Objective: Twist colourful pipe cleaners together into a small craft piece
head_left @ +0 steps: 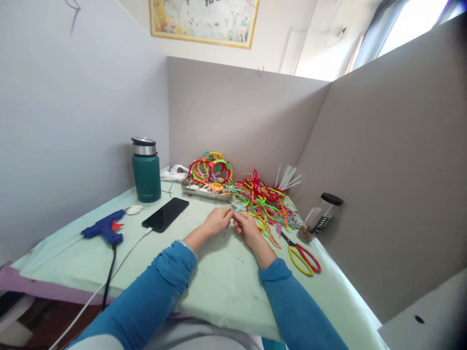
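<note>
My left hand (218,219) and my right hand (248,229) meet over the middle of the table, fingertips pinched close together. Between and just above the fingertips shows a short light-blue piece (240,208), which looks like a bit of pipe cleaner; most of it is hidden by the fingers. Both hands are closed on it. Right behind them spreads a tangled heap of coloured pipe cleaners (260,197), red, green, yellow and orange. A few loose strands reach down beside my right hand.
Scissors (301,257) with red and yellow handles lie at right, near a tipped clear jar (321,216). A metal tray (207,193) carries pipe-cleaner rings (210,170). At left are a phone (166,215) on a cable, a blue glue gun (105,227) and a green bottle (146,177). Grey partitions enclose the table.
</note>
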The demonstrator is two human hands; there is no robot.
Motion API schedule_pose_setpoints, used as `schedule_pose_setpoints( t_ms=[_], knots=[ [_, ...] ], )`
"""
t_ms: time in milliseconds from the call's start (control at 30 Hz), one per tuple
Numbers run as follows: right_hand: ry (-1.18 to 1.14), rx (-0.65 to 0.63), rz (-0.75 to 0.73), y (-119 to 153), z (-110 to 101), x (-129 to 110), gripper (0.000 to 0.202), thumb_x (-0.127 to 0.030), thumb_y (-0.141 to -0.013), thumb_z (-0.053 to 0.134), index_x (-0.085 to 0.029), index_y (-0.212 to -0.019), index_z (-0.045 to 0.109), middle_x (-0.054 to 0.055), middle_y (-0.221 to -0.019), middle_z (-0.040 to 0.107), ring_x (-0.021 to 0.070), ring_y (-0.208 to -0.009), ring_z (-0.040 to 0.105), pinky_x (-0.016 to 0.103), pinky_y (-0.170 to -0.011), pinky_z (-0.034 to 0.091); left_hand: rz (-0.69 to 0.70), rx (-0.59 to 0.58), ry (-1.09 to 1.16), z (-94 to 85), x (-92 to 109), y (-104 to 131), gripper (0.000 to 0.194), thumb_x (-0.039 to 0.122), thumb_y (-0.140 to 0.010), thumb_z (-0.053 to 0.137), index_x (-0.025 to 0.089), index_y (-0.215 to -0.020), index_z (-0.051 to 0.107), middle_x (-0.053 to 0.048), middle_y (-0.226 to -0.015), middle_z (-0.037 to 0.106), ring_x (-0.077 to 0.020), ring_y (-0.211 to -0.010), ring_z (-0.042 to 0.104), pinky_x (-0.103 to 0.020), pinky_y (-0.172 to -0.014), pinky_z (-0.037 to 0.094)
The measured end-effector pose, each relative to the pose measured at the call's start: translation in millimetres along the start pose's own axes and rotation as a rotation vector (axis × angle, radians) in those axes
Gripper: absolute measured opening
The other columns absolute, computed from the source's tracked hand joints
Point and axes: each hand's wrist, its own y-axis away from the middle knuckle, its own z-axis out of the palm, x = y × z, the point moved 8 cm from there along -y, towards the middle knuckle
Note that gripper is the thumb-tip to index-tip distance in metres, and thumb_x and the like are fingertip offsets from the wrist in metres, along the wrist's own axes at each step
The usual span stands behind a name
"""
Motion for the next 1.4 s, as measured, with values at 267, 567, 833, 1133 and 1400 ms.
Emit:
schedule_pose_setpoints(
  t_ms=[267,567,833,1133,1400],
  knots=[
    [-0.006,-0.003,0.004,0.6,1.3,-0.7,0.035,-0.047,-0.071,0.064,-0.018,-0.061,0.049,-0.006,-0.048,0.046,0.0039,-0.034,0.033,0.020,-0.036,0.019,-0.004,0.003,0.023,-1.3,1.0,-0.3,0.039,0.035,-0.088,0.033,0.017,-0.060,0.054,0.002,-0.052,0.057,-0.0112,-0.054,0.052,-0.022,-0.058,0.034],
    [0.004,0.000,0.003,0.8,1.3,-0.7,0.035,-0.048,-0.072,0.063,-0.018,-0.061,0.049,-0.006,-0.047,0.046,0.0042,-0.034,0.032,0.021,-0.036,0.018,-0.003,0.019,-0.002,-1.4,-1.2,-1.0,0.040,0.036,-0.088,0.034,0.017,-0.062,0.056,0.002,-0.054,0.058,-0.0115,-0.055,0.052,-0.022,-0.058,0.034],
    [0.026,-0.004,0.001,0.1,1.3,0.8,0.036,-0.050,-0.073,0.061,-0.018,-0.063,0.048,-0.006,-0.047,0.046,0.0044,-0.033,0.033,0.021,-0.035,0.018,0.009,0.025,-0.006,-1.8,-0.5,-1.2,0.040,0.036,-0.088,0.033,0.017,-0.061,0.055,0.002,-0.053,0.057,-0.0114,-0.055,0.052,-0.022,-0.057,0.033],
    [0.036,0.003,0.014,-0.2,0.6,1.6,0.037,-0.052,-0.070,0.063,-0.018,-0.063,0.049,-0.005,-0.048,0.046,0.0044,-0.034,0.034,0.020,-0.035,0.018,-0.005,0.009,-0.028,-2.5,0.6,-0.2,0.039,0.036,-0.088,0.033,0.017,-0.065,0.058,0.001,-0.055,0.059,-0.0125,-0.057,0.053,-0.022,-0.057,0.034],
    [0.023,-0.004,0.015,0.4,2.1,0.6,0.037,-0.051,-0.070,0.063,-0.018,-0.062,0.048,-0.006,-0.048,0.046,0.0040,-0.034,0.033,0.020,-0.035,0.018,0.007,0.013,-0.038,-1.4,0.5,-0.9,0.039,0.036,-0.088,0.033,0.017,-0.066,0.058,0.000,-0.055,0.059,-0.0125,-0.057,0.052,-0.022,-0.057,0.034]
  ],
)
